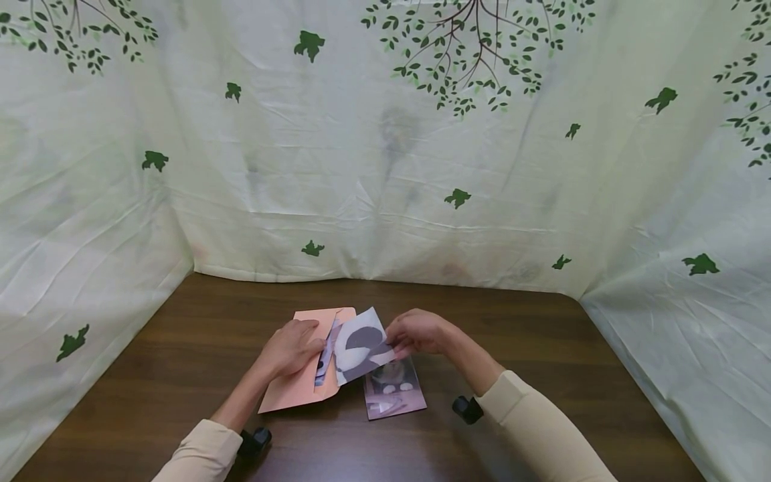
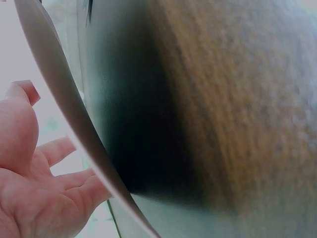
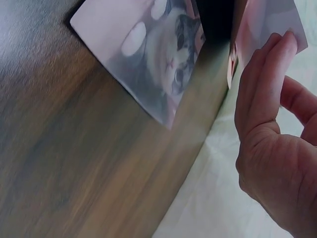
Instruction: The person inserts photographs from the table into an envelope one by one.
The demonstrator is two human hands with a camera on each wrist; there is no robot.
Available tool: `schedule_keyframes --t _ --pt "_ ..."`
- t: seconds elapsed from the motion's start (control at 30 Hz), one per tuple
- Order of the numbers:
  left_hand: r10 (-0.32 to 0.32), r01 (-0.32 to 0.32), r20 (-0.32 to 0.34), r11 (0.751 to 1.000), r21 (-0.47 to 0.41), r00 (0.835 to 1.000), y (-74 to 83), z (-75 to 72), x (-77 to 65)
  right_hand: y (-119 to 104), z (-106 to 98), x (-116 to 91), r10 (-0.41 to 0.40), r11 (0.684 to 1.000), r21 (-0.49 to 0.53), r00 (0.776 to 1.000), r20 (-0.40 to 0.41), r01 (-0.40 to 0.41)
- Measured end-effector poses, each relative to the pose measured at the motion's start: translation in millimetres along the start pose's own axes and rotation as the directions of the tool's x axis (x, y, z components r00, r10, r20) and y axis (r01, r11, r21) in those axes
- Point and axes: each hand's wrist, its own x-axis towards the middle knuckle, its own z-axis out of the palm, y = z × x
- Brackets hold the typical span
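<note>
In the head view, a peach-pink envelope [image 1: 283,395] lies slanted at the middle of the table. Over it rests my left hand [image 1: 295,348], its fingers and thumb on the upper face; the left wrist view shows the envelope's near part bowed above the wood. A lilac printed card [image 1: 323,367] shows inside the envelope's mouth. My right hand [image 1: 418,333] pinches a grey-and-white picture card [image 1: 361,345] by its right side, and that card overlaps the envelope's right flap. Beneath the right hand lies a cat picture card [image 3: 163,54], partly covered in the head view.
The brown wooden table [image 1: 512,335] spreads around the cards. White cloth [image 1: 361,167] with green leaf prints hangs behind and at both sides. A black wrist device [image 1: 255,442] sits at the left cuff, another device [image 1: 467,409] at the right.
</note>
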Motion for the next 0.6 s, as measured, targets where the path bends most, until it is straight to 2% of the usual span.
schedule_keyframes --t 0.6 --pt "0.026 -0.027 -0.016 1.0 -0.007 1.0 -0.9 0.0 -1.0 1 38 17 -0.052 0.997 0.052 0.998 -0.048 0.054"
